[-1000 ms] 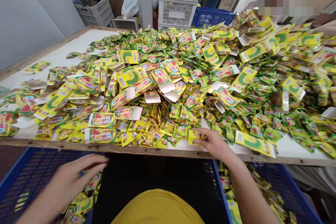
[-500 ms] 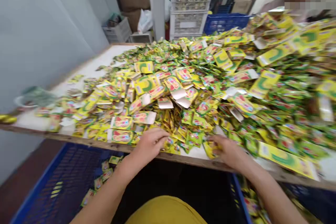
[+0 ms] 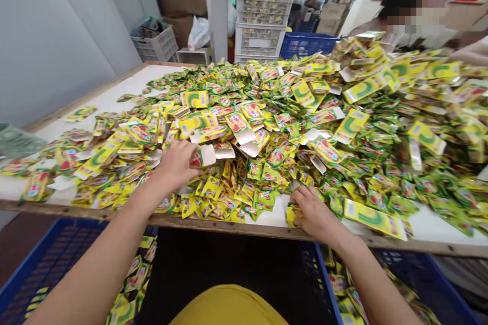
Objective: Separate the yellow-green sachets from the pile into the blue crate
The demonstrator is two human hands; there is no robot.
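A wide pile of small yellow-green packets [image 3: 213, 188] and flat yellow boxes [image 3: 196, 99] covers the white table [image 3: 102, 94]. My left hand [image 3: 177, 162] is closed on a box with a white open flap [image 3: 208, 155], at the left middle of the pile. Near the front edge, my right hand [image 3: 308, 208] has its fingers curled over a few yellow packets [image 3: 293, 215] lying on the table, beside a bare white strip.
Below the table edge are a blue crate [image 3: 49, 249] at left and another blue crate [image 3: 430, 274] at right, both with packets. White crates [image 3: 263, 10] stand stacked behind. A person [image 3: 412, 15] is at the back right.
My left hand has moved left and up from the front edge onto a box. My right hand remains by the front edge at the packets. The view has shifted, showing more of the person.
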